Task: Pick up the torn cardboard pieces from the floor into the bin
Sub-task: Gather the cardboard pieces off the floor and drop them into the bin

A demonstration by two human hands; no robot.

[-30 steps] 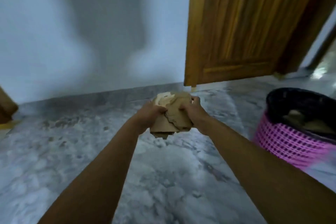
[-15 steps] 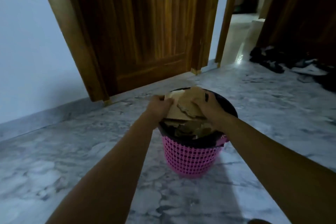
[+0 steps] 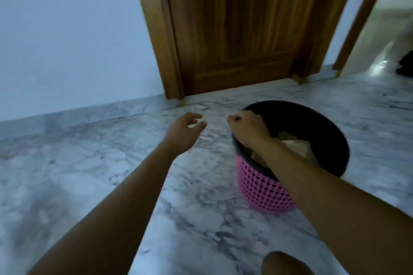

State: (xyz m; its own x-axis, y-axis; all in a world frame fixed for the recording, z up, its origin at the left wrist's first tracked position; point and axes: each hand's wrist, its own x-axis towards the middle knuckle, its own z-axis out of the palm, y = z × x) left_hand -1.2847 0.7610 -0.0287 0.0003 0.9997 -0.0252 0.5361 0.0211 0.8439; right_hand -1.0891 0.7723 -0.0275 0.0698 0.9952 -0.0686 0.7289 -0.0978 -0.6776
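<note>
Left hand (image 3: 185,131): centre of frame, above the marble floor (image 3: 89,163), near the bin's left side and apart from it. Fingers loosely curled, thumb spread away from them; holds nothing.

Right hand (image 3: 248,128): over the left rim of the bin (image 3: 266,190), forearm crossing the opening toward lower right of frame. Fingers curled inward, knuckles up. Cannot tell whether anything sits pinched beneath them, undersides hidden.

Bin: pink mesh wall, black liner folded over the rim. Stands upright on the floor, centre right of frame.

Torn cardboard pieces (image 3: 295,147): tan, lying inside the bin below the rim — partly covered by the right forearm.

Background: wooden door (image 3: 234,29) at upper centre, behind the bin; pale wall (image 3: 67,29) at upper left; open doorway at upper right edge. Part of a leg (image 3: 283,263) at bottom edge — slight blur throughout.
</note>
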